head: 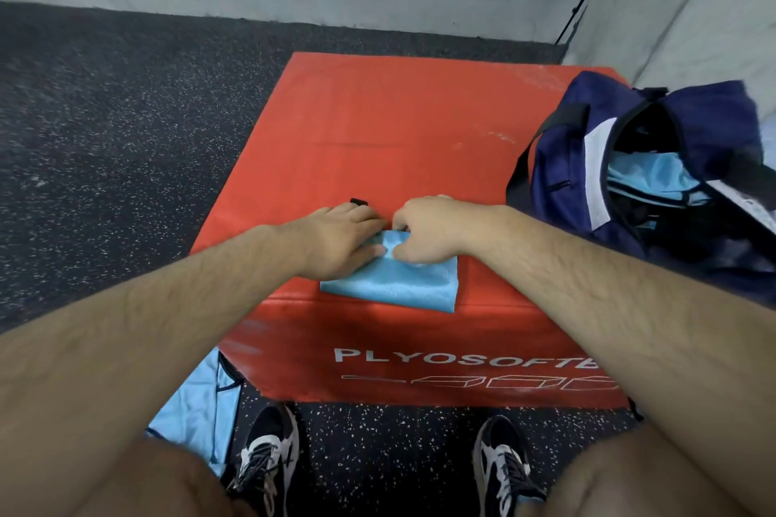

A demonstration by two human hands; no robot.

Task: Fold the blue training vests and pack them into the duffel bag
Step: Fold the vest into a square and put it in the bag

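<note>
Now the left hand [336, 239] presses, fingers flat, on a glossy rectangular vest [399, 288]; the right hand [432, 229] pinches its edge. A navy duffel bag [554, 176] gapes at two o'clock.

Perhaps three blue vests [394, 285], one duffel bag [558, 176], one box [378, 118].

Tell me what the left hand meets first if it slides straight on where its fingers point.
Most likely the right hand, just ahead of the left hand on the folded vest.

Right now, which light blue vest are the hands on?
The folded vest on the red foam box; the packed vest lies in the navy duffel bag, the unfolded vest on the floor.
</note>
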